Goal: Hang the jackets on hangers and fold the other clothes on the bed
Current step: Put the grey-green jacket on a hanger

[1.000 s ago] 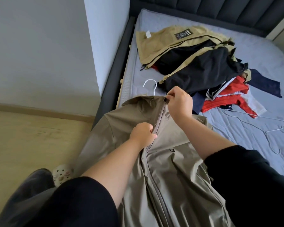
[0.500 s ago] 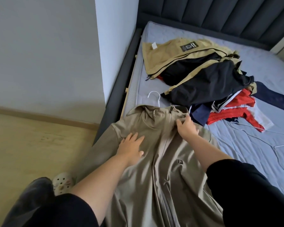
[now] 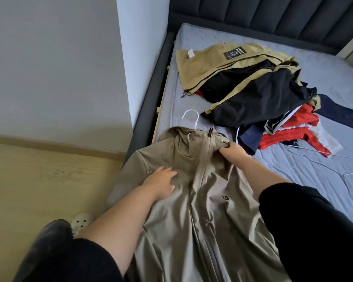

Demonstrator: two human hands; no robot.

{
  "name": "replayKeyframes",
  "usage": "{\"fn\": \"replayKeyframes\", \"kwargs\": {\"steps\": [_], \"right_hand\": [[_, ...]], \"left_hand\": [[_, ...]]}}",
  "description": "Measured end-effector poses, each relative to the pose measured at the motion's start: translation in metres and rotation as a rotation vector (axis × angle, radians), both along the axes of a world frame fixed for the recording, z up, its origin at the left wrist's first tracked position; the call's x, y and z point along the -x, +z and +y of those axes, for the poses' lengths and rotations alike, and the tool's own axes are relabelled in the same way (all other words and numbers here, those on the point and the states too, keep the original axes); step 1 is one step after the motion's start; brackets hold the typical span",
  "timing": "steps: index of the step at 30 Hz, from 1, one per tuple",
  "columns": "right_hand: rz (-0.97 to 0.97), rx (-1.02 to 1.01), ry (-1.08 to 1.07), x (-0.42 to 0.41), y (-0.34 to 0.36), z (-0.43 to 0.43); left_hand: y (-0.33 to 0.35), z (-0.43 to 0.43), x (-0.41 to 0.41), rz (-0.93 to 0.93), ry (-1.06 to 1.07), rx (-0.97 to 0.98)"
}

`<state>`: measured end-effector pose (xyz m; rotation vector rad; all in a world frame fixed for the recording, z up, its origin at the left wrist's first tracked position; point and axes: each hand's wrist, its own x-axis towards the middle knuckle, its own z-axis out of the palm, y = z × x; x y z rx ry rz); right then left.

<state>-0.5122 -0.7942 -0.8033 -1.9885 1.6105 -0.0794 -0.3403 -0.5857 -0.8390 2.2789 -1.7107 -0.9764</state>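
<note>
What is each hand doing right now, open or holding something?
Left hand: open, resting flat on the khaki jacket.
Right hand: closed, gripping the same jacket near its collar.

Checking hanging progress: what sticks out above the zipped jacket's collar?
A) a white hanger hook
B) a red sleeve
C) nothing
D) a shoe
A: a white hook curves out past the collar of the jacket and lies on the bed.

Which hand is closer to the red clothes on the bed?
Right. The right hand grips the jacket near the red clothes; the left hand rests on the jacket's far side.
</note>
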Motion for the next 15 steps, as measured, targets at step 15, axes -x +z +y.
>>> {"fn": "replayKeyframes", "kwargs": {"steps": [15], "right_hand": [[-0.585,0.250,-0.094,-0.032,0.080,0.050]], "left_hand": [[0.098,0.016,-0.048,-0.490,0.287,0.918]]}}
